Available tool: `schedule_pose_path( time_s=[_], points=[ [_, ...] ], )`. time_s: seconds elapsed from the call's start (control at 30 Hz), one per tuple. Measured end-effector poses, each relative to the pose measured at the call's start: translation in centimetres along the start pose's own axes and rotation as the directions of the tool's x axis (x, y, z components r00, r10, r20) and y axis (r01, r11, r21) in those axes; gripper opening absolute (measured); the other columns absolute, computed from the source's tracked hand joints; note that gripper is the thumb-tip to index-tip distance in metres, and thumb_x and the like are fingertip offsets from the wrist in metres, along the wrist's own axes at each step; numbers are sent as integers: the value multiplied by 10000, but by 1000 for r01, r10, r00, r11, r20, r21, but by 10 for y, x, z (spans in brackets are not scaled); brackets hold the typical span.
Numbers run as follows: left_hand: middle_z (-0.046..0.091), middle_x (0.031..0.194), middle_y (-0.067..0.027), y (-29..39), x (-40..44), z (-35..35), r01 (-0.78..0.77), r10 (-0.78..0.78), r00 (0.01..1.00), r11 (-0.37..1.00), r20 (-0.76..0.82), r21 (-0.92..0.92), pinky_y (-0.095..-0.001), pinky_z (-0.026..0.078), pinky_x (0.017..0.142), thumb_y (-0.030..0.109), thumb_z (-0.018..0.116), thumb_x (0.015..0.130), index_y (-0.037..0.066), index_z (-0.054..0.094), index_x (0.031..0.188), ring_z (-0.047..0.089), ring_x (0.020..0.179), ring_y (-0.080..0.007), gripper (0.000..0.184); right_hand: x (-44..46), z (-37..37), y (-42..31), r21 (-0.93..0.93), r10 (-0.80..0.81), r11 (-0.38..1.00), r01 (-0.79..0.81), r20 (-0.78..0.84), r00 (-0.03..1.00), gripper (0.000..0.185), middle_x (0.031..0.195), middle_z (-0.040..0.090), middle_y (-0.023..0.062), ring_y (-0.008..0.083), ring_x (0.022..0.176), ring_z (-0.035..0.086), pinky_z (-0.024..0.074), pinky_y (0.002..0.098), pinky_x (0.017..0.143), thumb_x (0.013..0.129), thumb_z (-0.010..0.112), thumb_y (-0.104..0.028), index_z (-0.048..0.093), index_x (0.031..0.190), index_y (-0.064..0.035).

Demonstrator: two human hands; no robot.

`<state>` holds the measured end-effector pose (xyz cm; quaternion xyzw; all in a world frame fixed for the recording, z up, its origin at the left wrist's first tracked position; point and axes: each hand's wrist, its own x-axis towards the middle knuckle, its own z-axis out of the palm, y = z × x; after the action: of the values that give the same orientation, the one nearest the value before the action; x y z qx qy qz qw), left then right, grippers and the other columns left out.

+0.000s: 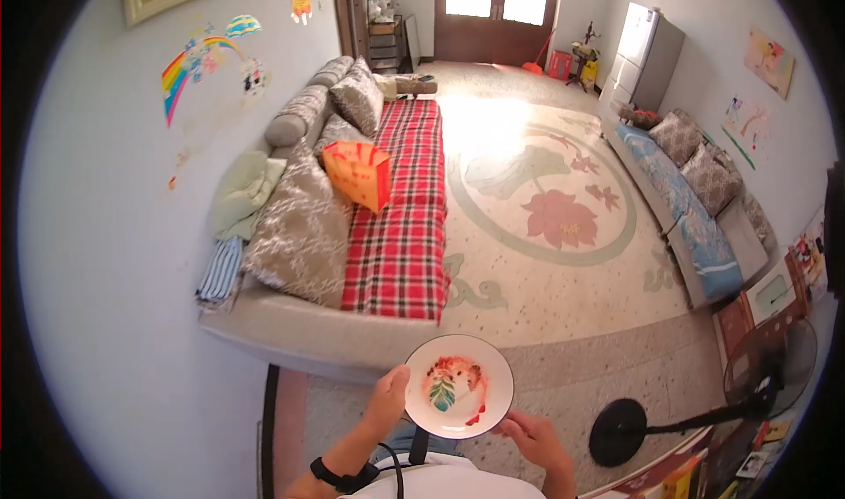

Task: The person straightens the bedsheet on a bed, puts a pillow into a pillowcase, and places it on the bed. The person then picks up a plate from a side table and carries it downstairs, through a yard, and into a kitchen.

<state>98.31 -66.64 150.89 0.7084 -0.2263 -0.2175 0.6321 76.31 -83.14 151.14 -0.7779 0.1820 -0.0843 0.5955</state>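
A round white plate (459, 386) with a dark rim is held out in front of my body. Its inner surface shows a green leaf pattern and reddish marks; whether all the red is print or food residue I cannot tell. My left hand (385, 399) grips the plate's left edge, thumb on the rim and fingers out of sight beneath. At the lower right edge, my right hand (533, 437) pinches the rim. A black band (343, 474) circles my left wrist.
A sofa with a red plaid cover (396, 235), patterned cushions (304, 226) and an orange bag (359, 175) stands ahead on the left. A standing fan (620, 432) is at my right. Beyond are a second sofa (678, 195), a fridge (647, 55) and double doors (496, 24).
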Motion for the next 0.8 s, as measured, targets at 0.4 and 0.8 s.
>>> schedule_pose_path(
  time_s=[0.4, 0.8],
  points=[
    [584, 963, -102, 52, 246, 219, 0, 8, 876, 1000, 482, -16, -276, 388, 870, 306, 372, 965, -47, 520, 1092, 516, 941, -154, 403, 117, -227, 32, 468, 264, 877, -108, -281, 923, 242, 785, 646, 94, 110, 657, 578, 454, 226, 604, 925, 447, -168, 583, 976, 26],
    [520, 740, -12, 96, 462, 390, 187, -276, 713, 961, 645, 204, -212, 428, 568, 295, 387, 964, 23, 491, 1154, 501, 612, -82, 348, 280, -453, 87, 534, 300, 840, -100, -303, 905, 268, 783, 652, 83, 129, 694, 617, 482, 224, 633, 910, 498, -208, 608, 946, 34]
  ],
)
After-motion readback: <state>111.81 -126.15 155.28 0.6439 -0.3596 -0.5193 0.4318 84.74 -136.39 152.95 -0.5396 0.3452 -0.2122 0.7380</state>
